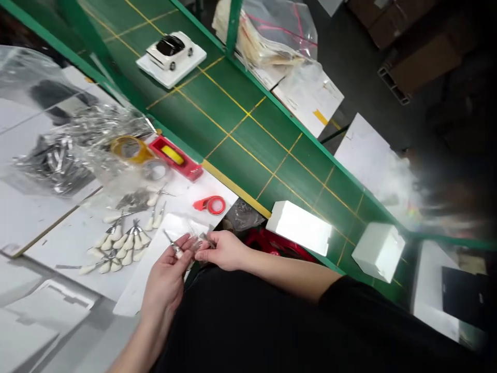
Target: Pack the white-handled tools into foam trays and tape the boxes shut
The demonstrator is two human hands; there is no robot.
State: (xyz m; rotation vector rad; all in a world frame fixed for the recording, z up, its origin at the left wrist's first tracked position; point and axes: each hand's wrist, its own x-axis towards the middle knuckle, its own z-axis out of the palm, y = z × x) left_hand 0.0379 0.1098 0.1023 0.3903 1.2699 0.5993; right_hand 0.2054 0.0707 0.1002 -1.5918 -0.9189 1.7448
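My left hand is closed, pinching a small tool with a white handle and a thin metal shaft. Close beside it, the fingers of my right hand are pressed together on a small clear plastic piece, perhaps a bag; its exact shape is hard to make out. Both hands nearly meet above a white sheet at the table's edge. Left of them lies a pile of similar white-handled tools with metal ends. A red tape dispenser rests just beyond my fingers.
A green conveyor belt with yellow lines runs past the table, carrying a white toy car on a foam base and white boxes. Bagged metal parts, yellow tape and a larger red dispenser lie on the left.
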